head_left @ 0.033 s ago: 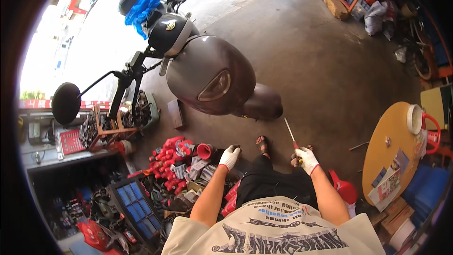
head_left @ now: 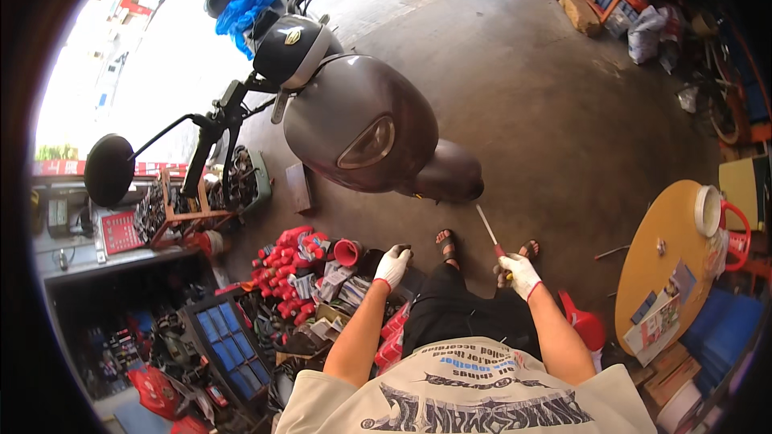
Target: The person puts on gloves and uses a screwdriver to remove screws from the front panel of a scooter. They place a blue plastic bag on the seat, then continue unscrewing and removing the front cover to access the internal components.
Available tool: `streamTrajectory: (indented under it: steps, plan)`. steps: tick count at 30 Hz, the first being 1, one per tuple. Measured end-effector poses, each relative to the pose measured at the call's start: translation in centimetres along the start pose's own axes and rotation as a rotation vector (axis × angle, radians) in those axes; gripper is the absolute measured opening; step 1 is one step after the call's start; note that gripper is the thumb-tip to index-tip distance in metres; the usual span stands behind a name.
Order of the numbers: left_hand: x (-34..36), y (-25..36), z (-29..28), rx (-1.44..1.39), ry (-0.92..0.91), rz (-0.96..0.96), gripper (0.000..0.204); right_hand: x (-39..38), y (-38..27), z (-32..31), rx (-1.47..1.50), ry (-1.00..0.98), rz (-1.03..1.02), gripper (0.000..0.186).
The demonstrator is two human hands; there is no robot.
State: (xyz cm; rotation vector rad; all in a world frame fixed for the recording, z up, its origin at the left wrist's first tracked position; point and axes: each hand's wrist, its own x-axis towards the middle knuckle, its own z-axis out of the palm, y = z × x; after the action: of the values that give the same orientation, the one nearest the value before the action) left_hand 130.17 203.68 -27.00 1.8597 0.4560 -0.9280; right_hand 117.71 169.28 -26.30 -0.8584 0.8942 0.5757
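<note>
My right hand (head_left: pixel 517 272), in a white glove with dark grip patches, is closed round the handle of a long screwdriver (head_left: pixel 487 226). Red and a bit of yellow show at its handle. The bare shaft points forward and slightly left, its tip just short of the motorcycle's front wheel cover (head_left: pixel 450 174). My left hand (head_left: pixel 393 264), gloved the same way with dark fingertips, hangs beside my leg near a pile of red bottles. Its fingers curl away from view, so what they do is hidden. The dark grey motorcycle (head_left: pixel 362 124) stands ahead.
The motorcycle's mirror (head_left: pixel 110 170) juts out at left. Red bottles (head_left: pixel 289 273) and a red bucket (head_left: pixel 347 253) crowd the floor on that side, near a parts cabinet (head_left: pixel 233 345). A round wooden table (head_left: pixel 655 249) and a red stool (head_left: pixel 585 325) stand at right.
My right hand and the screwdriver have shifted slightly left and back. The view has tilted a little, so my right foot shows more fully. The left hand stays in nearly the same place.
</note>
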Motion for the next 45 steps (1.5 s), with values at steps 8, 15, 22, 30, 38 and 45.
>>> streamTrajectory:
  steps: [8,15,22,30,38,45]
  plan:
    - [3.1,-5.1,6.6,-0.204,0.093,-0.11,0.045,9.1,1.4,-2.7,-0.102,-0.488,0.351,0.042]
    - [18.5,-9.8,9.7,-0.718,0.434,0.137,0.042,24.4,4.2,-5.1,-0.29,-0.682,0.257,0.05]
    - [28.7,-9.4,7.8,-0.635,0.627,0.618,0.019,46.2,12.4,-3.2,-0.203,-0.825,0.223,0.056]
    - [31.8,-11.2,6.6,-0.32,0.765,0.786,0.021,58.5,16.0,3.7,0.137,-1.213,0.101,0.049]
    - [32.8,-10.5,6.8,-0.34,0.855,0.831,0.018,57.0,16.5,4.2,0.232,-1.128,0.048,0.046]
    - [31.6,-10.2,8.1,-0.341,0.78,0.889,0.031,55.1,17.1,2.8,0.414,-1.067,0.009,0.045]
